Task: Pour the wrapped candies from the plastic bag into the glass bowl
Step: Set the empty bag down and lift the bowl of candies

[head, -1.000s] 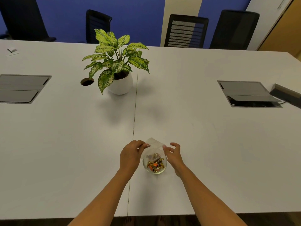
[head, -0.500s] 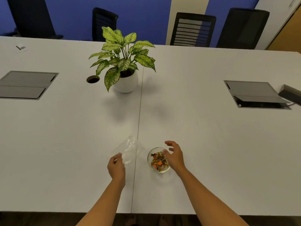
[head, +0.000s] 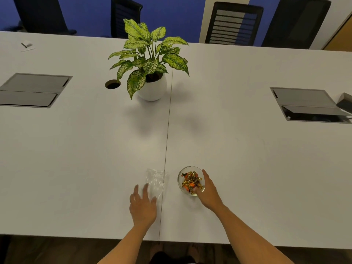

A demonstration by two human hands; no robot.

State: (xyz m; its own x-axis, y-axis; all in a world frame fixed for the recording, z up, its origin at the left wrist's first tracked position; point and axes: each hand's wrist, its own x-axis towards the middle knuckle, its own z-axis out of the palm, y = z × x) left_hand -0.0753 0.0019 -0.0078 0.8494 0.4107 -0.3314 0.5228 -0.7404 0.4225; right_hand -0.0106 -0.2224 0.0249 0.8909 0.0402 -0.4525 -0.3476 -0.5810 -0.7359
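A small glass bowl point(head: 180, 181) stands on the white table near its front edge, filled with gold and orange wrapped candies point(head: 190, 181). My right hand point(head: 208, 191) curls around the bowl's right side, thumb at the near rim. The clear plastic bag point(head: 156, 180) lies flat and looks empty on the table just left of the bowl. My left hand point(head: 142, 204) hovers right behind the bag with fingers spread, holding nothing; its fingertips are at the bag's near edge.
A potted plant point(head: 151, 86) in a white pot stands mid-table. Grey cable hatches point(head: 32, 90) point(head: 306, 103) are set in at left and right, and a round cable hole point(head: 112, 84) beside the plant. Black chairs point(head: 233, 23) line the far side.
My left hand carried the bag away from above the bowl to the left, laid it flat on the table and let go. My right hand closed in on the bowl's side.
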